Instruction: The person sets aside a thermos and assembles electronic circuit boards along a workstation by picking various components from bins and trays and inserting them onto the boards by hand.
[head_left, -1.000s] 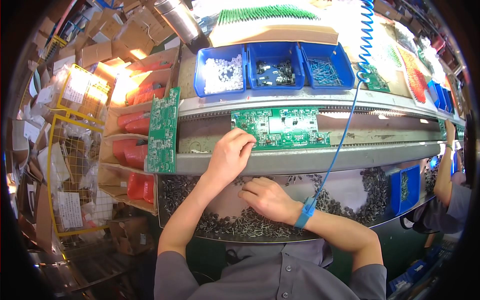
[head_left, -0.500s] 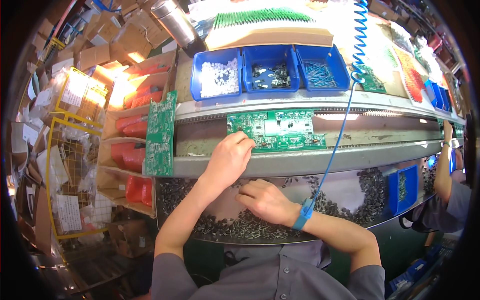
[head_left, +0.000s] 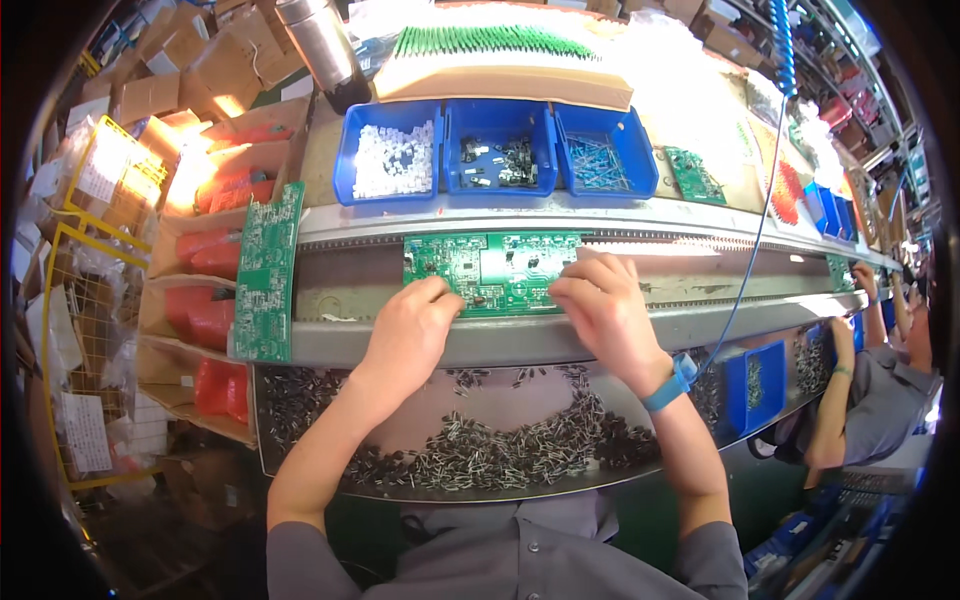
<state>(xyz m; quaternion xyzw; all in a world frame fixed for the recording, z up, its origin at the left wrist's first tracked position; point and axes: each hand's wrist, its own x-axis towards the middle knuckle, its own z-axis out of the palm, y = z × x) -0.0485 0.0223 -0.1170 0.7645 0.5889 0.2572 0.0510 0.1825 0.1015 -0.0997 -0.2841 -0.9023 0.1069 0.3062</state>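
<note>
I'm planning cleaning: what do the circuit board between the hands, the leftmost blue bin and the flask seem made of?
Circuit board: likely resin laminate, green-coated, pale markings. Bin: probably plastic, smooth, evenly blue. Flask: apparently metal, silvery with bright highlights.

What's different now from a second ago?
The right hand moved up and rightward from over the parts tray to the right part of the green board. The left hand stayed by the board's left part.
</note>
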